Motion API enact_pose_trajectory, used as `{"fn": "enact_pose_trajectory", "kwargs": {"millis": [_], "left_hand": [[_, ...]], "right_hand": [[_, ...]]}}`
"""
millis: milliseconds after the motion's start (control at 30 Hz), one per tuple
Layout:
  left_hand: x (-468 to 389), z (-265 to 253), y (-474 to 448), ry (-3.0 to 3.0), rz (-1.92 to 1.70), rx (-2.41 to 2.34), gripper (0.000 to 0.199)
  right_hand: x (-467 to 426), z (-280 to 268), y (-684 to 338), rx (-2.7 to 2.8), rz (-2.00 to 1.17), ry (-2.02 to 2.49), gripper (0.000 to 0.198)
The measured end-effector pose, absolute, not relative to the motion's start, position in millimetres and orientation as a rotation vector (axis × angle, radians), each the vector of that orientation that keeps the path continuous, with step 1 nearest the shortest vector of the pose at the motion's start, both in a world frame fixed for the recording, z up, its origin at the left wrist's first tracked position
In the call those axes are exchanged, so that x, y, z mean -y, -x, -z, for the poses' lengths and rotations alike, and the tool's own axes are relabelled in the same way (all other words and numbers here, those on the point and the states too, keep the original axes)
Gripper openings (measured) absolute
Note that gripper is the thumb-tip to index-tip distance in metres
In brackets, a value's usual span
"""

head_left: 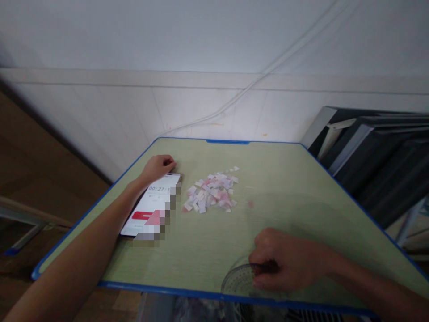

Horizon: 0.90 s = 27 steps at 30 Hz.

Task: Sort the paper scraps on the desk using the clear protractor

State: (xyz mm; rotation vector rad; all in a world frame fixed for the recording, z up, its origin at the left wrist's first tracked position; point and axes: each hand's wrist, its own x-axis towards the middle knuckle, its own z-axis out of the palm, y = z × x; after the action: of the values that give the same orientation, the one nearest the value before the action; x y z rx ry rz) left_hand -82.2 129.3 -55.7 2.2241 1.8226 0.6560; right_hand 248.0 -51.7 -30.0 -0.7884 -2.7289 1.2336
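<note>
My left hand [159, 166] rests on the table just beyond the top of a phone [150, 205], its fingers curled closed. Whatever lies inside those fingers, if anything, is hidden. The lit phone screen shows a running timer and a red button; part of it is pixelated. Right of the phone lies a loose heap of small white and pink paper scraps [212, 192], with neither hand touching it. Near the front edge my right hand [284, 259] is closed on a clear protractor [237, 276], whose curved scale sticks out to the left.
The pale green table [208, 250] has a blue rim. A stray pink scrap [250, 204] sits right of the heap. Behind stands a white wall with a cable [234, 98]. Dark folded panels [385, 161] lean at the right; a brown board [43, 147] stands left.
</note>
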Motion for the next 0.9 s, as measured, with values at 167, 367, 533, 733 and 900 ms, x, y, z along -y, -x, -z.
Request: {"fn": "enact_pose_trajectory", "kwargs": {"millis": [167, 367, 533, 733, 900], "left_hand": [[-129.3, 54.8, 82.1, -2.230, -0.653, -1.821, 0.025], [-127.9, 52.3, 79.6, -2.237, -0.650, -1.825, 0.024], [-128.3, 53.0, 79.4, -2.227, -0.660, -1.822, 0.024], [-128.7, 53.7, 78.7, -2.228, -0.662, -1.826, 0.025], [-127.9, 52.7, 77.5, -2.233, -0.671, -1.821, 0.024]], "right_hand": [[49.3, 32.4, -249.4, 2.690, -1.300, 0.753, 0.029], [46.2, 36.7, -251.3, 2.695, -1.374, 0.721, 0.033], [46.2, 37.6, -252.6, 2.678, -1.402, 0.708, 0.034], [51.2, 25.1, -250.3, 2.822, -1.243, 0.861, 0.030], [57.9, 17.3, -248.3, 2.910, -1.153, 0.985, 0.024]]}}
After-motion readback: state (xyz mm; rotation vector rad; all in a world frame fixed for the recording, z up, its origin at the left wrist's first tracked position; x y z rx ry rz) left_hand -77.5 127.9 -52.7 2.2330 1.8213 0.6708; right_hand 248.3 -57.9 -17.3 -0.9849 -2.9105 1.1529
